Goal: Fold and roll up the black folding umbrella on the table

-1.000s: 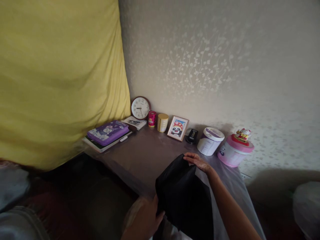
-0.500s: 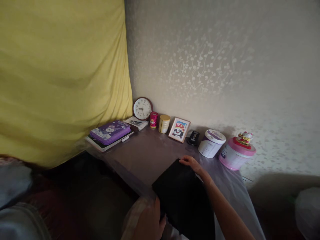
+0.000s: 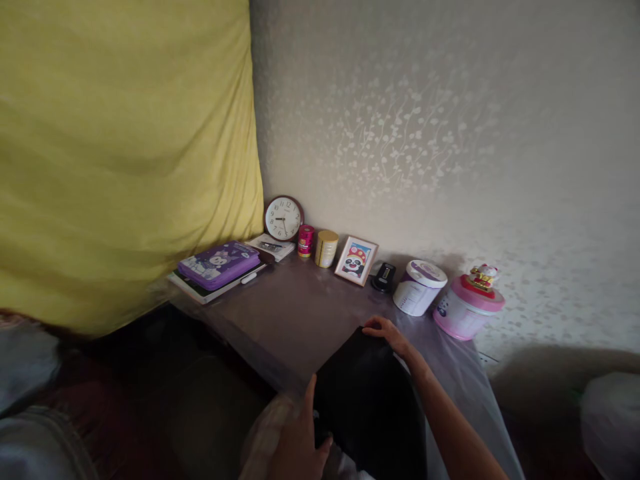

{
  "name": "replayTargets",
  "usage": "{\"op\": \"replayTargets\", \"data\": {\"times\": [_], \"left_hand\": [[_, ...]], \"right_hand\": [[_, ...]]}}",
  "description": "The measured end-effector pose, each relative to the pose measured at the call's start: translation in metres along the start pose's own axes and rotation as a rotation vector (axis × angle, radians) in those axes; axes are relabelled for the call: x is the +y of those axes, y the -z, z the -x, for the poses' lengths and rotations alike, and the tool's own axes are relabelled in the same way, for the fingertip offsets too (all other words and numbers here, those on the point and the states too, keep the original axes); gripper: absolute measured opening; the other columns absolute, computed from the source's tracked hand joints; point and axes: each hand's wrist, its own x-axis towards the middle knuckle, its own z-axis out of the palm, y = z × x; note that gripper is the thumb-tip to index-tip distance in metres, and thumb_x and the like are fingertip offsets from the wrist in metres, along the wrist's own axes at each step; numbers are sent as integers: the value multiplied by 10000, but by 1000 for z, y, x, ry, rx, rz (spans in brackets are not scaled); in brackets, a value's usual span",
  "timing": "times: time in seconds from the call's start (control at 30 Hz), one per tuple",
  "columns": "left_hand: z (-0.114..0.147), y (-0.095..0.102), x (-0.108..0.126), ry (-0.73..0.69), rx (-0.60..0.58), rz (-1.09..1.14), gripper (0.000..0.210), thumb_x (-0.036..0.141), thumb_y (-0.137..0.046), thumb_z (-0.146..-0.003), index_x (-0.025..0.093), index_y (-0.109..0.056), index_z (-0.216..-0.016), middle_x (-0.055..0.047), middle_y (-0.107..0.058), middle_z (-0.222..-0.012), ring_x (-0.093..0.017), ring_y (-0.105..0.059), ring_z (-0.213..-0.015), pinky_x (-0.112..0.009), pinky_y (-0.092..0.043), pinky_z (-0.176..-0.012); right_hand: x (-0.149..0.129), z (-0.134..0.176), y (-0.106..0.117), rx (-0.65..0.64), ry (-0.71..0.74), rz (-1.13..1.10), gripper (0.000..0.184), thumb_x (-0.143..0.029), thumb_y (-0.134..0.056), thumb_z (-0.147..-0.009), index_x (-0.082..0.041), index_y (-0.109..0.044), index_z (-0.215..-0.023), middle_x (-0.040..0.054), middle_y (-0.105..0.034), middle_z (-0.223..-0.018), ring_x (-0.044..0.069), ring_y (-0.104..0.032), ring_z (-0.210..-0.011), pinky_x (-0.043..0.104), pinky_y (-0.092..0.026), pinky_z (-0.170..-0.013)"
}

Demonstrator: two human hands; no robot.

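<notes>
A large, flat, black sheet-like thing (image 3: pixel 373 407) is tilted over the near part of the table, its exact kind not clear in the dim light. My right hand (image 3: pixel 387 331) grips its far top corner, fingers curled over the edge. At its lower left edge is my left hand (image 3: pixel 303 433), index finger pointing up along the side and thumb lower down. Something dark and small shows between that thumb and finger, too dim to name. The lower end of the black thing runs out of view.
Along the wall stand a clock (image 3: pixel 283 218), a pink can (image 3: pixel 306 241), a gold-lidded can (image 3: pixel 327 249), a panda picture frame (image 3: pixel 357 261), a black device (image 3: pixel 384 277), a white tub (image 3: pixel 419 288) and a pink tub (image 3: pixel 467 310) with a cat figurine. A purple case (image 3: pixel 219 265) lies on books at left.
The black thing's top corner has shifted slightly right and down with my right hand. My left index finger has moved up and now lies along its left edge.
</notes>
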Motion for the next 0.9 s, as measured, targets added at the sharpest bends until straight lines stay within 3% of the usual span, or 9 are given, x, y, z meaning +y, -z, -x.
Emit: {"op": "replayTargets", "data": {"times": [0.07,0.17,0.33,0.5,0.53,0.57,0.7,0.77,0.9], "left_hand": [[-2,0,-5,-74,-51,111,873,162,-497,-761,246,35,-1448,-63,-295,-1489,-201,-509,-1191,-299,-449,-925],[-4,1,-9,-56,-206,181,857,190,-480,-785,313,57,-1442,-41,-451,-1400,-180,-664,-913,-275,-527,-728],[-7,-6,-11,-135,-146,22,808,202,-500,-790,240,-45,-1456,-53,-581,-1273,-199,-593,-1072,-270,-454,-881],[-5,-7,-4,-89,-182,-72,818,197,-478,-811,183,32,-1450,-88,-672,-1107,-207,-647,-943,-284,-474,-784],[-4,-5,-1,-80,-192,-89,811,192,-469,-817,171,39,-1449,-87,-683,-1077,-206,-651,-932,-284,-472,-780],[-3,-4,1,-77,-200,-105,801,184,-458,-822,156,42,-1447,-87,-691,-1052,-203,-653,-925,-282,-468,-781],[0,-3,8,-64,-204,-146,762,157,-420,-829,110,27,-1445,-105,-692,-1041,-201,-651,-920,-269,-460,-774],[1,-5,9,-62,-204,-148,753,160,-411,-828,102,15,-1446,-114,-681,-1068,-204,-648,-931,-267,-459,-776],[1,-9,6,-54,-209,-193,735,189,-401,-831,97,-11,-1448,-129,-665,-1093,-220,-644,-937,-274,-461,-781]], "right_hand": [[0,5,0,13,-4,-80,339,-431,-676,-622,-167,-623,-828,15,-637,-768,161,-578,-689,272,-431,-622],[3,11,1,-1,-25,-126,323,-419,-685,-613,-172,-611,-808,2,-627,-736,148,-568,-652,265,-427,-600],[-1,13,8,-28,-15,-27,309,-452,-636,-665,-165,-633,-778,14,-631,-718,162,-570,-649,272,-426,-584],[-35,32,14,291,149,212,323,-478,-499,-802,-190,-645,-794,50,-636,-733,204,-566,-701,311,-416,-658],[-45,40,11,299,213,227,336,-489,-469,-830,-204,-648,-829,54,-647,-764,207,-568,-721,309,-414,-674],[-54,49,6,253,283,239,349,-491,-433,-859,-218,-650,-840,55,-658,-799,205,-572,-738,304,-413,-688],[-76,82,-26,-183,461,473,388,-452,-355,-919,-244,-670,-830,37,-681,-838,196,-599,-833,296,-405,-783],[-77,87,-37,-226,451,582,390,-432,-347,-929,-237,-677,-860,44,-691,-870,200,-605,-886,317,-383,-851],[-62,71,-37,-161,366,702,389,-421,-343,-932,-234,-682,-891,52,-699,-923,208,-602,-937,343,-351,-909]]}}
